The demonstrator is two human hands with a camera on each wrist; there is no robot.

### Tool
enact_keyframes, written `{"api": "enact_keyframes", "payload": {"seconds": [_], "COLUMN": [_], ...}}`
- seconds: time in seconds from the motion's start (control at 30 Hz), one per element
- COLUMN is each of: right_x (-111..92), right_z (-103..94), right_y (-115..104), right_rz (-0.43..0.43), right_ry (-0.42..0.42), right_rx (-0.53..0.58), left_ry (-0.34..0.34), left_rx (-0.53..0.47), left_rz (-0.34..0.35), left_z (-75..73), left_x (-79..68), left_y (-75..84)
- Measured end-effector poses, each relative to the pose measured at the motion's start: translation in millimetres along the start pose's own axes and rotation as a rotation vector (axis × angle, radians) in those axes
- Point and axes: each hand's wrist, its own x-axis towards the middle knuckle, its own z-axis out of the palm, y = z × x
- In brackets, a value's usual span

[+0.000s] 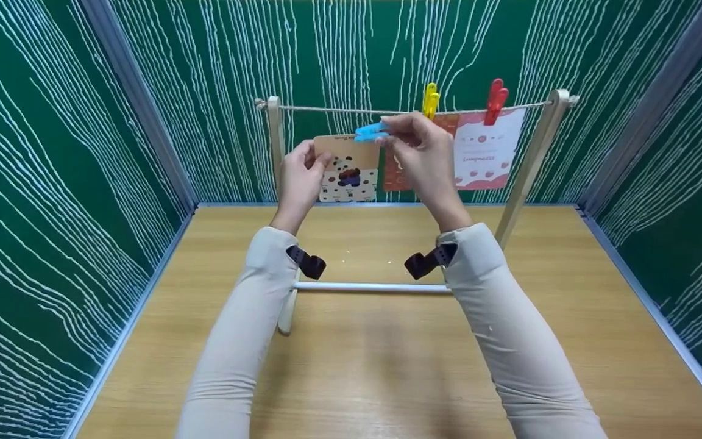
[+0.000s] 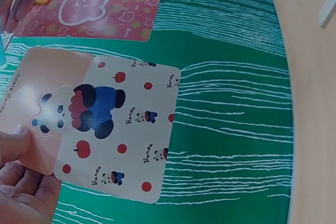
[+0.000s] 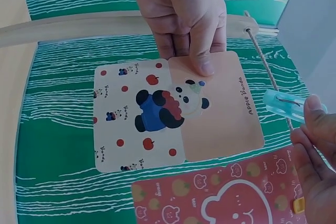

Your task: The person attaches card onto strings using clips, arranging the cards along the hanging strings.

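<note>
My left hand (image 1: 302, 177) pinches a panda card (image 1: 351, 174) by its side edge, thumb on the printed face. The card is peach at the top and white with red apples below, as the left wrist view shows (image 2: 121, 129). My right hand (image 1: 421, 152) pinches a blue clothespin (image 1: 370, 132) between thumb and fingers. In the right wrist view the clothespin (image 3: 283, 103) lies at the rope (image 3: 265, 59), near the card's top edge but apart from it. Whether its jaws are round the rope I cannot tell.
A wooden stand (image 1: 531, 164) carries the rope. A red card (image 1: 393, 174) hangs by a yellow clothespin (image 1: 430, 100), partly behind my right hand. Beside it hangs a white strawberry card (image 1: 488, 149) under a red clothespin (image 1: 496, 102). A white bar (image 1: 375, 286) crosses low.
</note>
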Motion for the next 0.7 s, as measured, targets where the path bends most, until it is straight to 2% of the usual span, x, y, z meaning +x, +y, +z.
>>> {"api": "enact_keyframes", "payload": {"seconds": [0.2,0.47,0.7], "right_x": [5.2,11.8,18.2], "right_z": [0.7,4.2,7.1], "right_y": [-3.7,-7.8,-11.1], "right_rz": [-0.029,-0.098,-0.092], "right_ry": [0.043,0.102,0.093], "right_rx": [0.006,0.021,0.012], "left_ry": [-0.003,0.010,0.013], "left_rx": [-0.025,-0.006,0.011], "left_rz": [0.001,0.024,0.022], "left_z": [0.9,0.5,0.1], "left_x": [3.5,5.8,8.4], "left_y": [5.3,10.4,12.4]}}
